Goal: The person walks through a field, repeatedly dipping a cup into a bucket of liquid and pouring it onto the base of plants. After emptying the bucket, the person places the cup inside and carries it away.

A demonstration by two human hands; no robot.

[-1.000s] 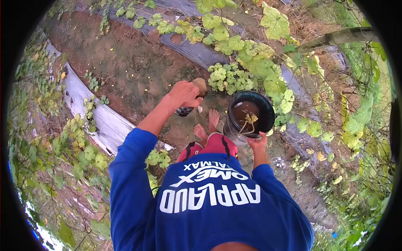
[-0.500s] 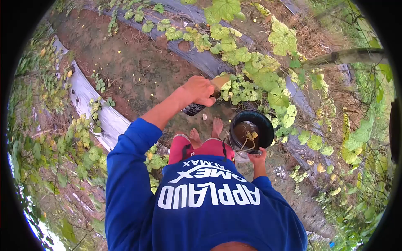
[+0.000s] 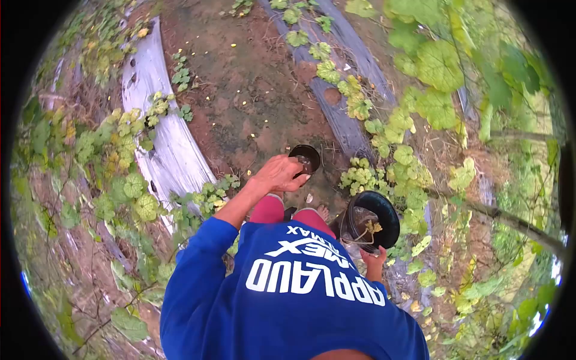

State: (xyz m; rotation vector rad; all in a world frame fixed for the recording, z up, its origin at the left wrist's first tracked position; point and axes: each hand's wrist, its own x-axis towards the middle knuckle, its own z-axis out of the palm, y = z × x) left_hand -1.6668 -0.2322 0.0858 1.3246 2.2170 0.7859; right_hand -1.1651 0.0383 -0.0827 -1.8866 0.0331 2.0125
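Observation:
My left hand [image 3: 281,174] is closed around a small dark cup [image 3: 306,157], its round mouth facing up and a little liquid seeming to lie inside. Lower right, my right hand [image 3: 374,259] grips the near rim of a black bucket [image 3: 390,219]. Inside the bucket are murky brown liquid and a yellowish leafy sprig [image 3: 370,230]. Low green plants [image 3: 360,178] grow just beyond the bucket, between it and the plastic-covered row. The cup is held over the soil path, apart from the bucket.
A bare soil path [image 3: 240,78] runs ahead. Silver plastic mulch [image 3: 165,138] lies on the left, grey mulch [image 3: 336,117] on the right. Leafy vines [image 3: 441,66] crowd the right, where a branch [image 3: 510,222] reaches in. My foot [image 3: 323,212] stands on the path.
Brown liquid was spilling from the tilted cup onto the plants; now the cup is turned mouth up and drawn away to the left. The view has swung, and the bucket stays in my right hand.

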